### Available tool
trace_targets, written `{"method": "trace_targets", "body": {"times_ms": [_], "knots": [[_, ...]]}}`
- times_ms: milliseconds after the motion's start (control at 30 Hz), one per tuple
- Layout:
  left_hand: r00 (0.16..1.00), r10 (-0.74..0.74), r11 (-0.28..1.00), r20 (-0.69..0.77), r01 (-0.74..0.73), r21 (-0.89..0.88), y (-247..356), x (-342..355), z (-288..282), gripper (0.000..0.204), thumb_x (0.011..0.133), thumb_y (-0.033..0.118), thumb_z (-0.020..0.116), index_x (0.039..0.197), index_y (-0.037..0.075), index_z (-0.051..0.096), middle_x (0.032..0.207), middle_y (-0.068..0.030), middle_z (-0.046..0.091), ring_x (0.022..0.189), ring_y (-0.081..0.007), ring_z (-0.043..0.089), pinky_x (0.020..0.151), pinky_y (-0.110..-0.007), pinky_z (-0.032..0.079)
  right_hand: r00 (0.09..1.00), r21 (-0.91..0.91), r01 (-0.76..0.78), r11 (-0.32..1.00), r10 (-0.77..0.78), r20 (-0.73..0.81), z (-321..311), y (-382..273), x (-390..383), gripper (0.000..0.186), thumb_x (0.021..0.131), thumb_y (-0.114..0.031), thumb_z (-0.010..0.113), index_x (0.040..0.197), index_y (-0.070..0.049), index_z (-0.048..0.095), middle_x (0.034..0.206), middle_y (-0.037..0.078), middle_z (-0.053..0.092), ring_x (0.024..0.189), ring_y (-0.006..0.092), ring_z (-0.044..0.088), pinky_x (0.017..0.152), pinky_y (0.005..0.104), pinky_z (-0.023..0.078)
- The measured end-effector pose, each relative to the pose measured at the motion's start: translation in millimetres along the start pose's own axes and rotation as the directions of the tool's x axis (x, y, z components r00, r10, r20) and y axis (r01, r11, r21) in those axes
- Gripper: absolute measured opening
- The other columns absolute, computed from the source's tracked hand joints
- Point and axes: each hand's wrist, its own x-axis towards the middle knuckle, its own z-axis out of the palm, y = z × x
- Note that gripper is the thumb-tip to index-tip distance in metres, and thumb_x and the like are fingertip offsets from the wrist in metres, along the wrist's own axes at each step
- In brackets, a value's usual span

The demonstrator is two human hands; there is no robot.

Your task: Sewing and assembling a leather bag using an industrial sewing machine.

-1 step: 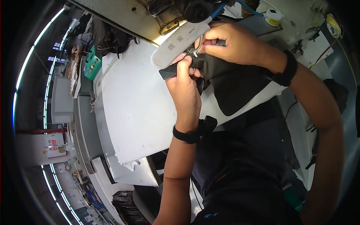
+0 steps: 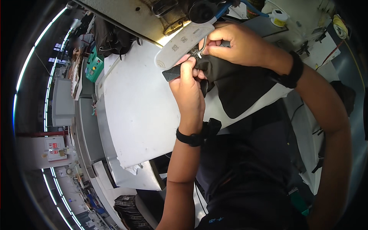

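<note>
My left hand (image 2: 189, 88) pinches dark fabric (image 2: 239, 88) with a dark strip (image 2: 171, 73) beside the presser foot (image 2: 196, 53) of a sewing machine (image 2: 161, 19); a black zipper (image 2: 206, 87) hangs below these fingers. Just right of the needle area, my right hand (image 2: 239, 46) has its fingers curled onto the same fabric, thumb close to a bent metal rod (image 2: 203, 46). A pale plastic guard (image 2: 180, 42) partly hides the stitching point. The fabric drapes toward me over the white work table (image 2: 138, 107).
Blue hose (image 2: 253, 9) and a small white container (image 2: 279, 18) are at upper right. Dark garments (image 2: 109, 34) and a green box (image 2: 95, 65) lie at upper left, with another person (image 2: 82, 48) beyond. A stack of dark fabric (image 2: 126, 211) sits at lower left.
</note>
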Motion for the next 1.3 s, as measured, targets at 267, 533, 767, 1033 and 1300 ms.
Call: {"method": "trace_targets", "body": {"times_ms": [267,533,767,1033,1300], "knots": [[1.000,0.019,1.000,0.005,-0.019,0.005,-5,2,-2,0.020,0.097,0.008,0.065,0.113,-0.002,0.059,0.078,-0.0009,0.052,0.069,-0.0128,0.052,0.064,-0.028,0.045,1.000,-0.048,0.010,0.999,-0.009,0.010,-5,-8,2,0.011,0.090,-0.013,0.071,0.094,-0.003,0.074,0.087,0.007,0.074,0.079,0.0193,0.070,0.075,0.0319,0.054],[0.996,0.046,0.997,0.071,-0.042,-0.066,-12,9,-11,0.020,0.098,0.011,0.065,0.112,-0.003,0.062,0.081,-0.0042,0.059,0.067,-0.0115,0.055,0.063,-0.028,0.049,0.998,-0.012,-0.047,0.999,0.048,0.044,-6,-13,4,0.014,0.091,-0.014,0.071,0.097,-0.001,0.075,0.090,0.009,0.076,0.082,0.0192,0.072,0.077,0.0319,0.055],[0.998,0.038,0.997,0.051,-0.034,-0.064,-14,8,-9,0.022,0.098,0.012,0.066,0.116,0.000,0.061,0.078,-0.0004,0.053,0.067,-0.0113,0.051,0.063,-0.028,0.046,0.995,-0.019,-0.082,0.996,0.083,0.053,-7,-13,4,0.015,0.091,-0.016,0.071,0.097,-0.003,0.077,0.090,0.008,0.077,0.081,0.0196,0.073,0.077,0.0320,0.055],[0.998,0.034,0.995,0.047,-0.030,-0.094,-13,6,-5,0.021,0.099,0.010,0.065,0.116,0.000,0.060,0.078,0.0014,0.052,0.069,-0.0093,0.048,0.064,-0.027,0.043,0.997,-0.014,-0.067,0.998,0.068,0.043,-7,-9,4,0.015,0.090,-0.017,0.072,0.095,-0.004,0.077,0.089,0.007,0.077,0.080,0.0197,0.073,0.075,0.0319,0.055],[0.997,0.071,0.996,0.034,-0.069,-0.059,-17,8,-7,0.024,0.098,0.016,0.066,0.116,0.000,0.060,0.078,-0.0008,0.055,0.065,-0.0103,0.052,0.061,-0.027,0.046,0.997,0.042,-0.059,0.997,0.057,0.042,-4,-6,5,0.014,0.091,-0.015,0.070,0.095,-0.004,0.077,0.087,0.006,0.077,0.078,0.0165,0.071,0.075,0.0312,0.055]]}}
